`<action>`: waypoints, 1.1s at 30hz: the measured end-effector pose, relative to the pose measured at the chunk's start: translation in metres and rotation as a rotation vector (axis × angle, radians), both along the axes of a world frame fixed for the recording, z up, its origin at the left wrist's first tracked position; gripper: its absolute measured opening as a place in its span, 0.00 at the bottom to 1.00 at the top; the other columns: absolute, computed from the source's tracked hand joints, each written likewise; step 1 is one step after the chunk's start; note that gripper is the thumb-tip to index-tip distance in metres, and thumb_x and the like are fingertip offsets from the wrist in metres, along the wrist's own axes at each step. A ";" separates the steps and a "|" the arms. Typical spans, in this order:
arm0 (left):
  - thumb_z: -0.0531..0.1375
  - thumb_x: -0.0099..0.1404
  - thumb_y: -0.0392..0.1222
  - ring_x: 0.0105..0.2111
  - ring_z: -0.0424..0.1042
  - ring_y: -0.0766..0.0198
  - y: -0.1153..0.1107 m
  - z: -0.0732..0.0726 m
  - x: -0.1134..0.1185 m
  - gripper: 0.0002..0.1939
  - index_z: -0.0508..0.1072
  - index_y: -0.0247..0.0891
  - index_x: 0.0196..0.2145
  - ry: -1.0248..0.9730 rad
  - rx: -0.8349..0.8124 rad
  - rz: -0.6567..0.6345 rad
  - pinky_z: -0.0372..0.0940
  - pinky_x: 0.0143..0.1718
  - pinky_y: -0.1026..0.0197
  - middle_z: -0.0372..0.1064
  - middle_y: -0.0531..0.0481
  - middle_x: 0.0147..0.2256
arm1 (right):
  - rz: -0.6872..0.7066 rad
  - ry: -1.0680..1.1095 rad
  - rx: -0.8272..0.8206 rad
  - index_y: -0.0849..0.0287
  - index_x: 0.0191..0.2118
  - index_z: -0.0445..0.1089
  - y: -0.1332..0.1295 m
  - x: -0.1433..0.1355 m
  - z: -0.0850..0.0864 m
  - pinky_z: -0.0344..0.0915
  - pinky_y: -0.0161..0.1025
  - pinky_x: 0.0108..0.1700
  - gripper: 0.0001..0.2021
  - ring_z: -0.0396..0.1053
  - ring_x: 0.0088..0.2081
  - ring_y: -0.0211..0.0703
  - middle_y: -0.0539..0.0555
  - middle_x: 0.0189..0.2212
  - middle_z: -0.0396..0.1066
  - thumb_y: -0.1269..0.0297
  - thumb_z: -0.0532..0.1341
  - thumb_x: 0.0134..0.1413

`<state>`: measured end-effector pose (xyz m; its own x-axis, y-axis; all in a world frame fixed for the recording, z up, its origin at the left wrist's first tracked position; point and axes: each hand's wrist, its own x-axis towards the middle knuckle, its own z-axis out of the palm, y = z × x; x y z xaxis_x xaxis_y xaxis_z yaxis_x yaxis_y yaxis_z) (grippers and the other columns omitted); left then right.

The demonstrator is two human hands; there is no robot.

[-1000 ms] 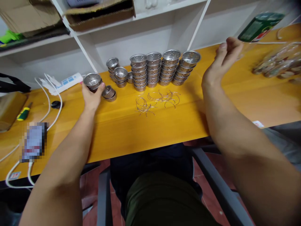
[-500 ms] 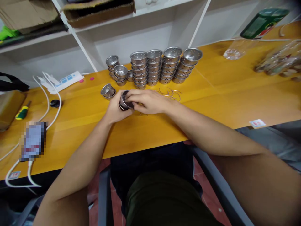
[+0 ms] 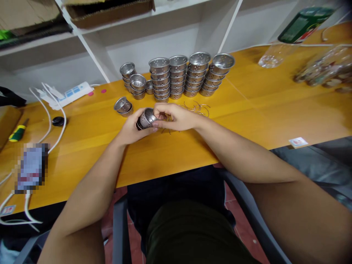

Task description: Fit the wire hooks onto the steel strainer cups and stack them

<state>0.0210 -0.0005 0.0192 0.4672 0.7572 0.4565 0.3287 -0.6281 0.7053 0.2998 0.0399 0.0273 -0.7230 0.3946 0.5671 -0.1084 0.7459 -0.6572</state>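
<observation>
In front of me, my left hand (image 3: pixel 134 129) is wrapped round a small perforated metal cup (image 3: pixel 147 117), which lies tilted in it. A darker rim shows beneath this cup; whether it belongs to a second cup I cannot tell. From the right, my right hand (image 3: pixel 174 116) pinches the cup's rim with thumb and curled fingers. Thin curved wires (image 3: pixel 195 107) lie on the table beyond and under my right hand. Two more cups (image 3: pixel 123 105), one in the other, rest just left of my hands.
Tall stacks of perforated cups (image 3: pixel 180 79) stand along the back, with shorter stacks (image 3: pixel 137 85) to their left. A power strip (image 3: pixel 73 95), a phone (image 3: pixel 31 167) with white cables and a screwdriver (image 3: pixel 18 132) lie left. A plastic bottle (image 3: pixel 291 36) leans at right.
My right fingers have come out of the cup's mouth and now pinch its rim. The cup has turned, showing more of its perforated side. The whole view has shifted slightly.
</observation>
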 end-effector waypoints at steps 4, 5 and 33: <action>0.83 0.68 0.79 0.54 0.91 0.43 0.001 0.000 -0.001 0.43 0.87 0.44 0.64 0.022 -0.014 0.020 0.88 0.60 0.42 0.91 0.41 0.55 | 0.058 0.029 -0.177 0.52 0.45 0.67 0.002 -0.003 -0.006 0.62 0.39 0.40 0.31 0.63 0.37 0.40 0.47 0.37 0.68 0.28 0.73 0.84; 0.84 0.68 0.79 0.54 0.91 0.43 0.002 -0.001 -0.002 0.44 0.87 0.44 0.64 0.020 -0.012 0.028 0.88 0.60 0.42 0.91 0.41 0.55 | 0.048 0.047 -0.196 0.52 0.45 0.67 0.002 -0.005 -0.007 0.62 0.39 0.39 0.32 0.63 0.36 0.40 0.46 0.37 0.68 0.28 0.75 0.83; 0.77 0.70 0.88 0.57 0.89 0.43 0.017 -0.023 -0.005 0.46 0.85 0.46 0.63 -0.177 -0.010 0.286 0.83 0.65 0.41 0.89 0.41 0.59 | -0.421 -0.183 0.069 0.54 0.71 0.80 0.021 0.028 -0.020 0.82 0.67 0.71 0.33 0.83 0.62 0.68 0.67 0.66 0.82 0.40 0.80 0.73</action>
<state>0.0161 0.0163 -0.0035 0.1489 0.8512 0.5033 0.3626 -0.5205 0.7730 0.3279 0.0608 0.0072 -0.5988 0.6410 0.4803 0.3261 0.7428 -0.5847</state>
